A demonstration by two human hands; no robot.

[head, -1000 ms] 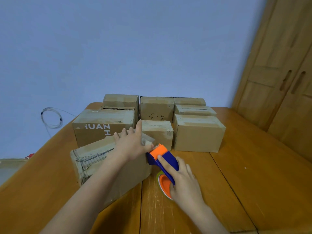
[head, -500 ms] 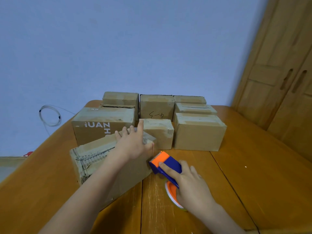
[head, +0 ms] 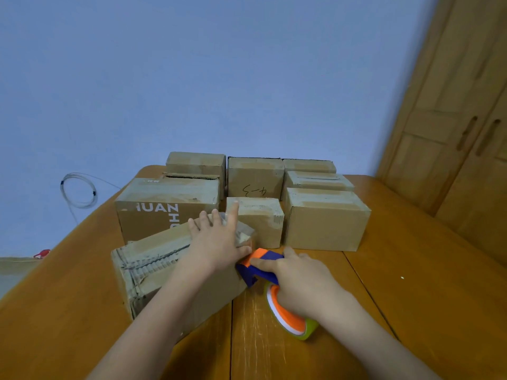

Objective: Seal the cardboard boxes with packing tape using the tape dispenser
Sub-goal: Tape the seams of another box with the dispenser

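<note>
Box (head: 164, 272) under work lay on the table (head: 411, 297) nearest the camera, long axis running from near-left to far-right, worn corrugated end facing left. Left hand (head: 219, 242) rested flat on its top near the far-right end, fingers (head: 233, 212) straight and spread, gripping nothing; judged to be pinning the flaps and tape down against the pull. Right hand (head: 299, 281) was curled round the tape dispenser (head: 263, 266), index finger laid along its blue body. Dispenser nose, orange tip, pointed far-left and met the box's right end face; roll (head: 288, 316) trailed toward the camera. Judged: strip being carried over the edge. Other cardboard boxes (head: 326, 218) stood grouped behind, most with tape showing on top.
</note>
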